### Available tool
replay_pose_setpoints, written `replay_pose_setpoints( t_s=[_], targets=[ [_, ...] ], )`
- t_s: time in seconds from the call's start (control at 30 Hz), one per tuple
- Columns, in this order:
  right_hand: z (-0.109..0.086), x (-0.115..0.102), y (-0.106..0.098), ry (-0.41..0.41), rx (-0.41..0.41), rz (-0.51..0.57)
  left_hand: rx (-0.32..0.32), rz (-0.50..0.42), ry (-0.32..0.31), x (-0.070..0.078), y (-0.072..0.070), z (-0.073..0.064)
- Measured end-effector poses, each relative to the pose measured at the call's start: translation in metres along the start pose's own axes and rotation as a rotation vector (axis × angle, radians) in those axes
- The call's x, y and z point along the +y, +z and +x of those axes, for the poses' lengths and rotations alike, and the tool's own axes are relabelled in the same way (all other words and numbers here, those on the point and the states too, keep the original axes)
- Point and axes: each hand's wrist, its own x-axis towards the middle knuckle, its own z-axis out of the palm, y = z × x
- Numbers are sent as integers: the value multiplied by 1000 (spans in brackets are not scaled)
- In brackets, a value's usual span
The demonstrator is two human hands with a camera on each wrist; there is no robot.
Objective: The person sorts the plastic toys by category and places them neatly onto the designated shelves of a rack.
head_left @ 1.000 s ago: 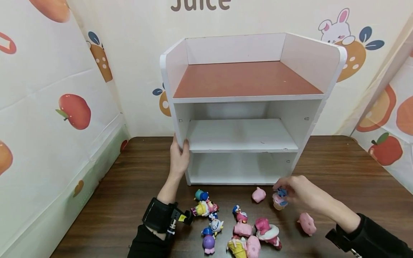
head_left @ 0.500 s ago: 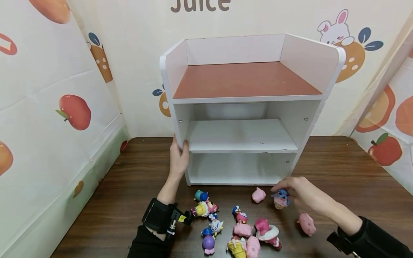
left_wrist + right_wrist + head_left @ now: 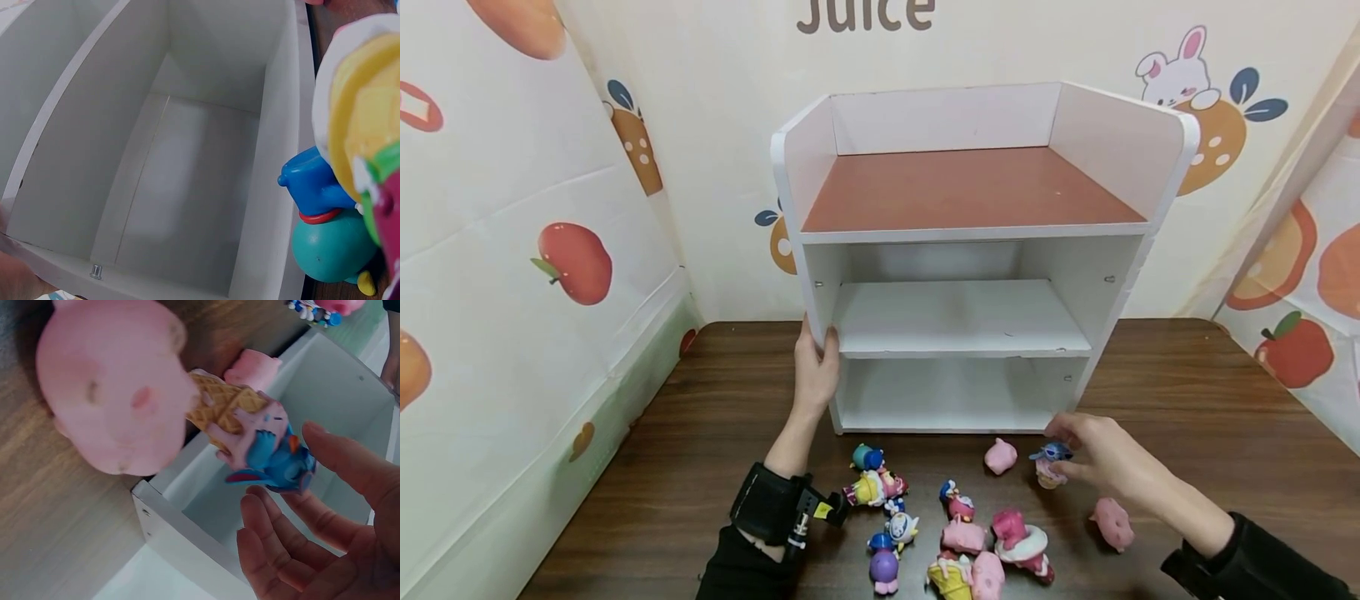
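My left hand grips the left side panel of a small white shelf unit, thumb on the inner side and fingers outside. In the left wrist view only a bit of that hand shows at the lower left. A blue figurine on an ice-cream cone stands upright on the table before the shelf's right front corner. Around it my right hand holds its thumb and fingers apart. The right wrist view shows the figurine's blue head between thumb and fingers, with no grip visible.
Pink pig figurines lie either side of the cone figurine. Several toy figures cluster in front, among them a yellow cone, a purple one and a teal one. A printed backdrop surrounds the wooden table.
My right hand has released the cone figurine, which was tilted in its fingers and now stands upright. The fingers have spread and drawn back slightly. My left hand keeps its place on the shelf.
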Motion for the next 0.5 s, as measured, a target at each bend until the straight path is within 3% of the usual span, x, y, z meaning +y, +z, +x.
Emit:
replay_pose_setpoints(
  t_s=[0.5],
  targets=[
    [2, -1, 2, 7, -18, -34, 0, 6, 5, 1, 0, -1]
  ],
)
